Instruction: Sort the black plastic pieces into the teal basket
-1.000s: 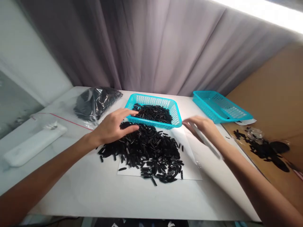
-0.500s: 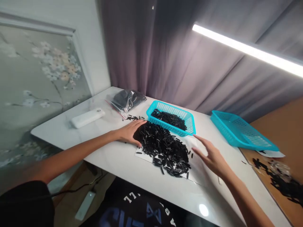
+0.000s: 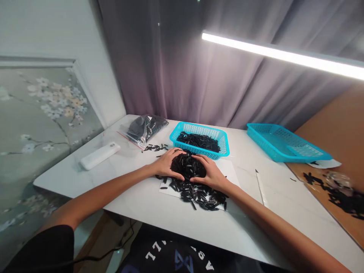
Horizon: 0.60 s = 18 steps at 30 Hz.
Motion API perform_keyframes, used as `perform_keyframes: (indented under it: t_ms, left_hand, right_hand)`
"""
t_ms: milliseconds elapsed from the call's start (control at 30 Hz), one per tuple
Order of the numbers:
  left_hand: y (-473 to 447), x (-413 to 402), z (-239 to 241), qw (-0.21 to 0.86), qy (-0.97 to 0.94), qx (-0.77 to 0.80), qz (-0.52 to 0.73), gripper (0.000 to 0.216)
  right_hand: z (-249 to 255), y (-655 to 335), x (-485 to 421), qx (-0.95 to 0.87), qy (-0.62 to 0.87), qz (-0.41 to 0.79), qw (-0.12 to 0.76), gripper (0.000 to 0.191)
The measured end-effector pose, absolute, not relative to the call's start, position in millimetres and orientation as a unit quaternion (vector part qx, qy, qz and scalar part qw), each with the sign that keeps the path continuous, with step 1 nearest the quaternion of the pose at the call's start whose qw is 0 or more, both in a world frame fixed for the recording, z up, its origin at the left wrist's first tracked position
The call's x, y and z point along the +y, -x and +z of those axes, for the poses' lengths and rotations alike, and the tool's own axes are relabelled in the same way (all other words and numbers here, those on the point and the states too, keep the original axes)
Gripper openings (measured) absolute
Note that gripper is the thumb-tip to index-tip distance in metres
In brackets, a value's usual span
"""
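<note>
In the head view, the left hand (image 3: 167, 163) and the right hand (image 3: 211, 172) face each other across a pile of black pieces (image 3: 188, 166), which sits between them, partly over a white sheet (image 3: 233, 172) on the white table (image 3: 133, 203). The grip of each hand is spread, thumb well apart from the fingers, both curved against the sides of the heap with the fingertips near one another at its far edge. More small, narrow black pieces lie loose on the near part of the sheet, and a few stray pieces (image 3: 155, 147) are scattered beyond the left hand. Just behind the pile stands a blue basket (image 3: 196, 151) with more black pieces inside. To its left lies a clear bag (image 3: 146, 129) with dark contents, and nearer, a white oblong object (image 3: 100, 155). To the right of the right hand, a white pencil-like tool (image 3: 261, 188) lies on the table, near the right forearm. Farther right, a second blue basket (image 3: 280, 146) rests near a brown surface (image 3: 295, 171), which carries another black cluster and some crumpled clear plastic (image 3: 338, 179)
</note>
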<state>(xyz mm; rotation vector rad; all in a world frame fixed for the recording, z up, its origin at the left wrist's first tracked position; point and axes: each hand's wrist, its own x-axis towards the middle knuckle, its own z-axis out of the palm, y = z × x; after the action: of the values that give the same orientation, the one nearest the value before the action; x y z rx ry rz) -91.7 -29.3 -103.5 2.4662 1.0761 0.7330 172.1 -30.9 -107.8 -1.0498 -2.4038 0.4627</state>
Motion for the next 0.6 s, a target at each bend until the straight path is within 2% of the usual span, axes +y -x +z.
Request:
perform_keyframes:
  t_ms: [133, 367, 467, 533, 600]
  left_hand:
    - [83.4, -24.7, -100.3, 0.183, -0.871, 0.373, 0.261, 0.087]
    - [82.4, -19.2, -88.5, 0.207, -0.871, 0.362, 0.261, 0.05]
    - [83.3, -13.7, -79.7, 0.222, -0.88, 0.341, 0.245, 0.037]
    - [83.7, -11.9, -73.3, 0.233, -0.884, 0.335, 0.229, 0.045]
    - [84.9, -12.9, -67.0, 0.245, -0.888, 0.342, 0.188, 0.075]
  right_hand:
    - [-105.9, -165.7, -28.0, -0.873, 0.37, 0.191, 0.254, 0.085]
    - [-94.4, -170.1, -27.2, -0.875, 0.352, 0.205, 0.262, 0.046]
    - [-88.4, -175.3, -26.5, -0.881, 0.348, 0.204, 0.249, 0.038]
    - [-86.3, -178.3, -25.5, -0.883, 0.347, 0.203, 0.242, 0.036]
    - [-84.3, -180.6, -24.0, -0.884, 0.344, 0.205, 0.238, 0.033]
